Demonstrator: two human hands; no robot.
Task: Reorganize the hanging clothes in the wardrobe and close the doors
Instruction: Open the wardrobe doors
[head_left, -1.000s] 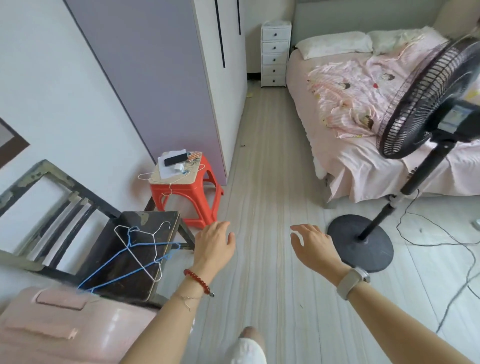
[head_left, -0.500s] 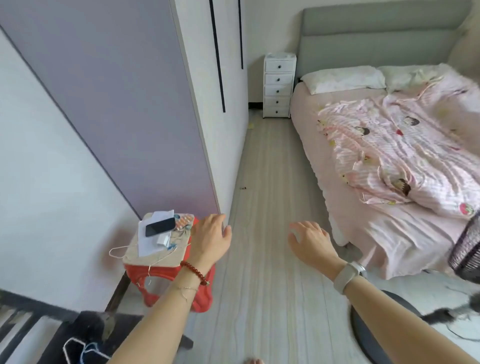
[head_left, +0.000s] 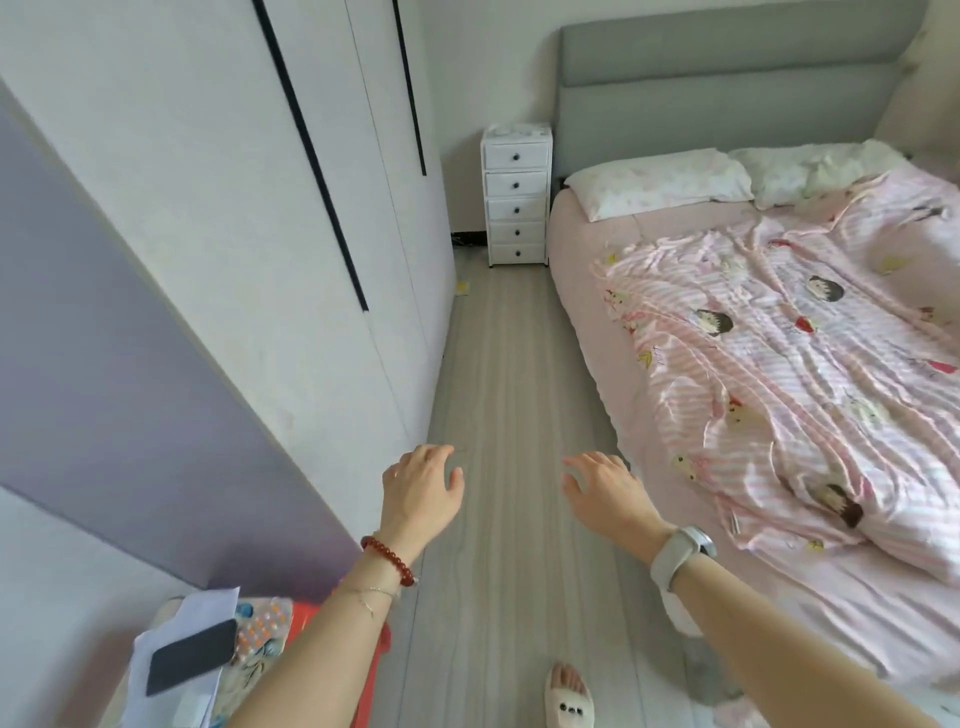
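The wardrobe (head_left: 249, 218) runs along the left wall, with white doors, long black handle strips and a lilac side panel (head_left: 114, 395). Its doors are closed, so no hanging clothes show. My left hand (head_left: 422, 488), with a red bead bracelet at the wrist, hovers over the floor just right of the wardrobe's near corner, fingers relaxed and holding nothing. My right hand (head_left: 605, 488), with a pale watch on the wrist, hovers level with it, also empty and relaxed.
A bed (head_left: 587, 322) with a pink striped quilt (head_left: 779, 374) fills the right side. A white drawer unit (head_left: 516, 195) stands at the aisle's far end. A red stool (head_left: 306, 618) at lower left carries papers, a phone and pill packs. My slippered foot (head_left: 569, 699) is on the wood floor.
The view has moved forward and up along the aisle. The fan, chair and hangers have left the frame, and the stool has slid to the bottom left. Both hands stay raised and empty.
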